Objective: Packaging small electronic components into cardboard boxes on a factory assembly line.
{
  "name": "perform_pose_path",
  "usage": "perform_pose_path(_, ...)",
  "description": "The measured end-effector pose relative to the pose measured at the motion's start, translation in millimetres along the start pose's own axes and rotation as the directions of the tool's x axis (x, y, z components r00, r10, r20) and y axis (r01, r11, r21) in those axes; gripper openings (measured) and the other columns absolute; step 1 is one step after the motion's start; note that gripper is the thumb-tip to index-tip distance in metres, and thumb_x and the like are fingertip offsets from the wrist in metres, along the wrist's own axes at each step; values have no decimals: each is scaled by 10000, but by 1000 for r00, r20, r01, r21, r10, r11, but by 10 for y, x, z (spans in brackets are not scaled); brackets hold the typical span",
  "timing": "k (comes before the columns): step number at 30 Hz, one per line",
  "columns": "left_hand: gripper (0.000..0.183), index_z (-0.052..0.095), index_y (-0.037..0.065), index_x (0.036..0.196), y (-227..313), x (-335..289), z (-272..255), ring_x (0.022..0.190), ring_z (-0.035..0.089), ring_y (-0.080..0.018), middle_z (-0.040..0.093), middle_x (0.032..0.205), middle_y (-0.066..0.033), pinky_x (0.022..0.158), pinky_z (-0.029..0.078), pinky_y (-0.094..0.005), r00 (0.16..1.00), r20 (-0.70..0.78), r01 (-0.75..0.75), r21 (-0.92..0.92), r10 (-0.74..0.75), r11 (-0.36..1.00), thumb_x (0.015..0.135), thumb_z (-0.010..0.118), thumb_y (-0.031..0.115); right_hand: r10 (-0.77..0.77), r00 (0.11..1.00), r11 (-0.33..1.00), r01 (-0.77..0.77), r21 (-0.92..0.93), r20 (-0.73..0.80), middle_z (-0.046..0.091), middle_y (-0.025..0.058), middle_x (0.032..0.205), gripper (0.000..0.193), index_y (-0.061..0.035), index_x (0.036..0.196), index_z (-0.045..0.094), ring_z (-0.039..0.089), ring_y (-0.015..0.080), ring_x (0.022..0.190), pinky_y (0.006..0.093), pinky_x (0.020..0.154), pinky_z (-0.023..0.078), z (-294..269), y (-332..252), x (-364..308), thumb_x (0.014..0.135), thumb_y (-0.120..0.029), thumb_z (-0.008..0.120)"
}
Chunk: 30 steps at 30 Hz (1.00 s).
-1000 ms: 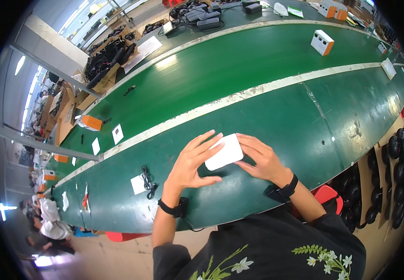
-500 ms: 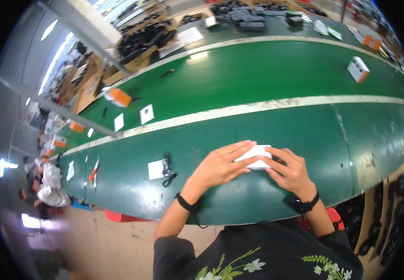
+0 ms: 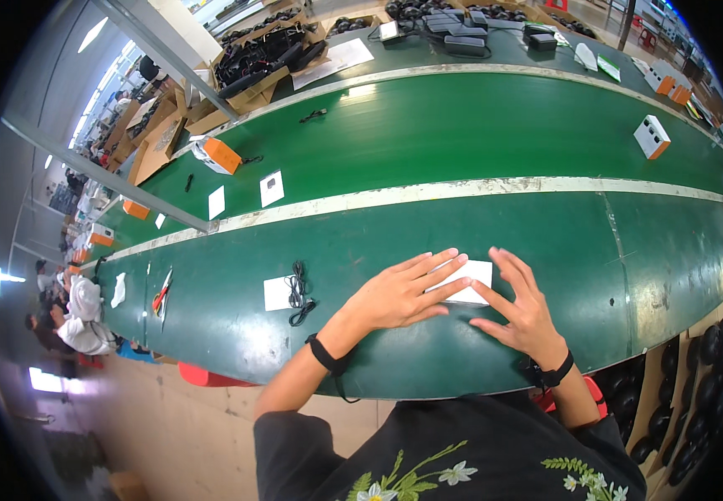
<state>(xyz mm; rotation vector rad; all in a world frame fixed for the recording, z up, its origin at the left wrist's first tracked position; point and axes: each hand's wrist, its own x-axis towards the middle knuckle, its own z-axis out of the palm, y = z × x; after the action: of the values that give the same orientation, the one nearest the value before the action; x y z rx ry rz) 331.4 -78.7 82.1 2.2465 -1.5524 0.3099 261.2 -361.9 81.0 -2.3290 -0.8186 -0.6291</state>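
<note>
Fingers (image 3: 432, 274) spread over a white box (image 3: 480, 271) on the green surface (image 3: 411, 359).
From the box's nine o'clock, the left hand (image 3: 388, 297) lays its outstretched fingers across the top; at four o'clock the right hand (image 3: 528, 314) is spread wide, one fingertip over the box, though whether it presses cannot be told. Well apart toward nine o'clock, a coiled black cable (image 3: 296, 288) overlaps a white square sheet (image 3: 277, 295), with a red-handled tool (image 3: 160, 301) farther out.
</note>
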Motion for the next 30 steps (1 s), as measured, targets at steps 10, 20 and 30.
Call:
perform_pose_path(10, 882, 432, -11, 1694, -1608, -351, -587, 1681, 327, -421, 380, 1788, -260, 1359, 274, -507, 840, -297, 431, -142, -454, 891, 1018, 799, 418, 207, 960, 978, -204, 32, -189, 677, 228, 1356, 627, -79, 1439, 759, 732, 389, 1143, 424, 962, 624, 256, 1038, 253, 838, -94, 938)
perform_pose_path(20, 1624, 24, -83, 1761, -4553, -2640, -1416, 1679, 253, -437, 250, 1800, -313, 1390, 238, -489, -43, -698, 958, -231, -715, 169, 620, 1108, 315, 463, 757, 817, -566, -109, -461, 629, 124, 1211, 746, -191, 1636, 624, 616, 230, 897, 361, 856, 560, -87, 3800, 813, 940, -64, 860)
perform_pose_path(30, 1255, 364, -103, 1612, -4666, -2757, -1509, 1377, 623, -376, 563, 1547, -287, 1183, 508, -454, -108, -631, 878, -424, -769, 225, 625, 1073, 215, 323, 737, 726, -595, -344, -594, 358, 270, 1790, 848, -55, 1757, 364, 298, 499, 1674, 555, 1367, 234, 93, 2356, 1067, 1018, -148, 768)
